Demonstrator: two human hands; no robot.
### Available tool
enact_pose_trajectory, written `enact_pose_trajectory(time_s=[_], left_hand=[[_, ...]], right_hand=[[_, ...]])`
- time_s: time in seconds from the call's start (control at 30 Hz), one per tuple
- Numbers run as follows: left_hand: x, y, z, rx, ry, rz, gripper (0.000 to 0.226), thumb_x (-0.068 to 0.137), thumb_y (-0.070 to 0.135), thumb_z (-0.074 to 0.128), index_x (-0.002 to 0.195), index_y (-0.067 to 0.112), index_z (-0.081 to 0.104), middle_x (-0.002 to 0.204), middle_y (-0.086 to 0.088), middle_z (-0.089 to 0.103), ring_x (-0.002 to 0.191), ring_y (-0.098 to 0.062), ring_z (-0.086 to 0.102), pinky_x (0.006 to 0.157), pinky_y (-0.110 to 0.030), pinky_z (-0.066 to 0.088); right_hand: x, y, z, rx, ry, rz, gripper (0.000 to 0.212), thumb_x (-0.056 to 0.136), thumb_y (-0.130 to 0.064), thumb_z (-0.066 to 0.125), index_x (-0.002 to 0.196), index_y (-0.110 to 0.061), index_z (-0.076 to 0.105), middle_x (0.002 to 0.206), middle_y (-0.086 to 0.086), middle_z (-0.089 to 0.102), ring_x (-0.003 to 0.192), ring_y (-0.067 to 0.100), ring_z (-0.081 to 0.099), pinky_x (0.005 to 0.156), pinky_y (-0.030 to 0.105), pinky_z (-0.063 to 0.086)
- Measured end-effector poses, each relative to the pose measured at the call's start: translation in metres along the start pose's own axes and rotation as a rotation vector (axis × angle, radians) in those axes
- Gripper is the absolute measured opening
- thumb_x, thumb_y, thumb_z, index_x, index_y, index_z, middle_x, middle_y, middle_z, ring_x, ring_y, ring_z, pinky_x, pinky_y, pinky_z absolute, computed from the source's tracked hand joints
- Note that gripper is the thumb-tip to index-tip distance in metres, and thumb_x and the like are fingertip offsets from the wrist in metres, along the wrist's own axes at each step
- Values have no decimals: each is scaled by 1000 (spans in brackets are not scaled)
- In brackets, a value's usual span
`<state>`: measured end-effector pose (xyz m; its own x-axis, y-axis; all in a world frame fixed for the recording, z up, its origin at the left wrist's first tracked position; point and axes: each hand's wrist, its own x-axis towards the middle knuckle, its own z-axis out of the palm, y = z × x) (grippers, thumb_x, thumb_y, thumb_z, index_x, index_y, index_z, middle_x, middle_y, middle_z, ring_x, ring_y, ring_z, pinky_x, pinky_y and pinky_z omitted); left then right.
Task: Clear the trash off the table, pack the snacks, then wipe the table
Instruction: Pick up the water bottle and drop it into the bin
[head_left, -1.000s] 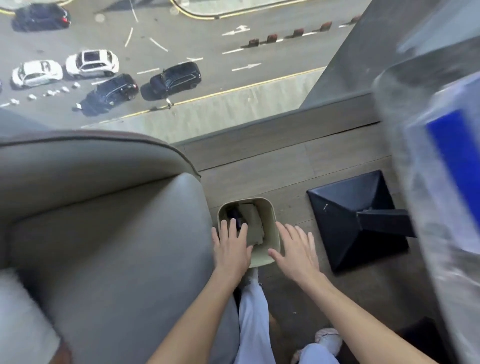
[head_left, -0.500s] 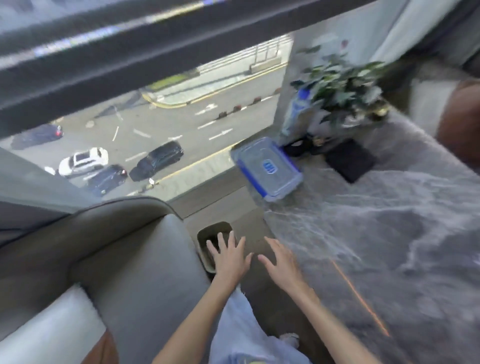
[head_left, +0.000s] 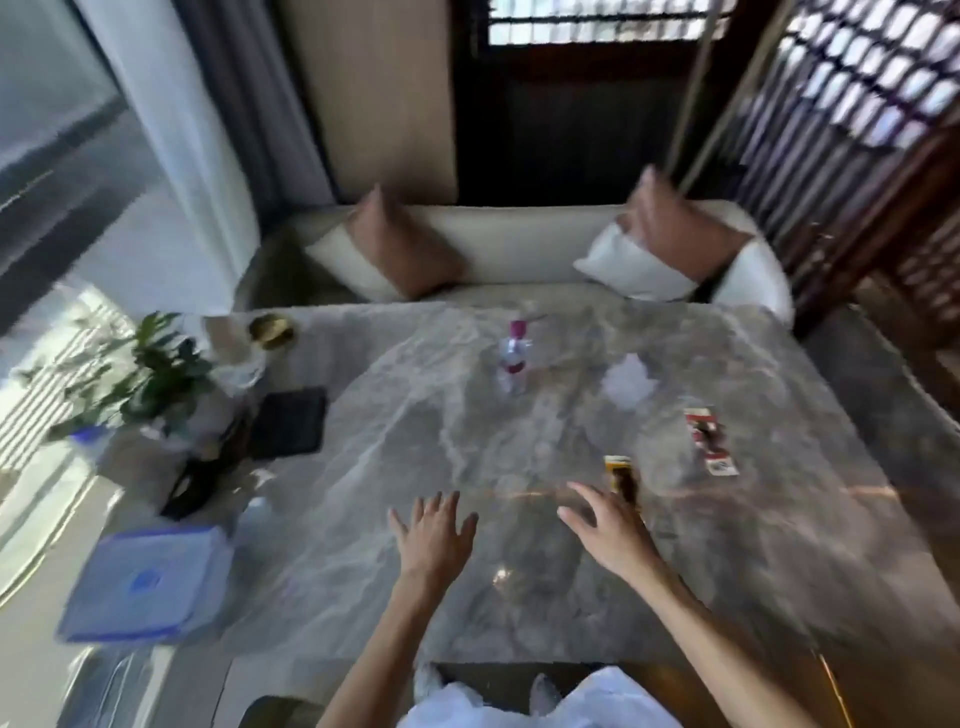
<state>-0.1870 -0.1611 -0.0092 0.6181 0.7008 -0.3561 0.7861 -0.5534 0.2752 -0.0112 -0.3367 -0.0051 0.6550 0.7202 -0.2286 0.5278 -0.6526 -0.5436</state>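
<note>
Both my hands hover over the near part of the grey marble table (head_left: 415, 415), fingers spread and holding nothing. My left hand (head_left: 434, 530) is near the middle; my right hand (head_left: 608, 530) sits just in front of a yellow-and-brown snack packet (head_left: 621, 475). A red, white and black snack wrapper (head_left: 709, 439) lies further right. A crumpled white tissue (head_left: 628, 384) and a small plastic water bottle (head_left: 511, 361) with a pink label stand towards the far side. A blue-lidded clear plastic box (head_left: 148, 584) rests at the table's near left corner.
A potted green plant (head_left: 150, 364), a black pad (head_left: 291, 421) and a gold dish (head_left: 270, 330) occupy the table's left side. A cream sofa (head_left: 519, 249) with cushions stands beyond the far edge. A window runs along the left.
My view has swung up and right from the bin on the floor beside the armchair to the table top. Both hands have lifted from over the bin to above the table, still holding nothing.
</note>
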Motion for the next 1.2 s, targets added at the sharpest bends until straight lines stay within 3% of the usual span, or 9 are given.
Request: enact_pose_trajectory(time_s=[0.13,0.3,0.47,0.57,0.7,0.8,1.0,1.2], left_hand=[[19,32,-10,56,-5,135,53,94,56,35,140,31,40,146,7,46,138,-18,38,115,-61,11],[46,35,-37,139,-33,240,51,95,55,36,139,30,43,144,8,48,138,-17,39,115,-60,11],[95,37,-70,194,-14,320,51,96,52,36,140,27,42,143,4,50,141,-17,37,117,-59,7],[132,51,-95,180,13,302,50,96,49,40,140,25,43,140,1,54,136,-17,43,116,-58,11],[190,82,-118,125,47,264,50,96,42,45,141,21,41,138,-5,56,129,-25,52,115,-53,22],[232,110,-127,72,41,236,50,95,37,48,140,17,39,138,-12,55,124,-32,55,106,-46,38],[307,152,-116,84,-119,244,66,90,45,56,145,19,30,140,-13,51,123,-33,54,99,-42,45],[340,154,-97,82,-203,211,66,86,44,64,141,19,38,130,-10,58,116,-30,58,95,-38,47]], right_hand=[[-17,18,-20,81,66,113,51,91,-44,57,136,-19,54,141,-1,55,130,16,51,108,27,38],[-25,14,-19,169,128,212,51,91,-45,58,137,-23,53,143,-6,52,131,11,49,98,13,31],[2,4,-11,222,195,268,52,87,-39,66,134,-18,56,135,2,61,125,18,57,101,30,45],[36,-5,-18,303,213,337,53,87,-34,67,136,-18,53,128,3,64,122,20,58,99,33,46],[107,-8,-24,396,155,347,55,88,-27,67,138,-12,50,129,8,64,120,23,59,99,29,42],[168,-9,-19,454,71,336,58,90,-23,64,142,-11,44,138,10,57,125,23,55,103,32,42],[279,-1,15,512,-55,331,80,84,-19,71,150,-7,26,154,13,37,141,22,38,115,31,29],[326,4,51,402,-115,342,90,78,-35,74,152,-22,24,145,7,48,133,24,47,104,36,44]])
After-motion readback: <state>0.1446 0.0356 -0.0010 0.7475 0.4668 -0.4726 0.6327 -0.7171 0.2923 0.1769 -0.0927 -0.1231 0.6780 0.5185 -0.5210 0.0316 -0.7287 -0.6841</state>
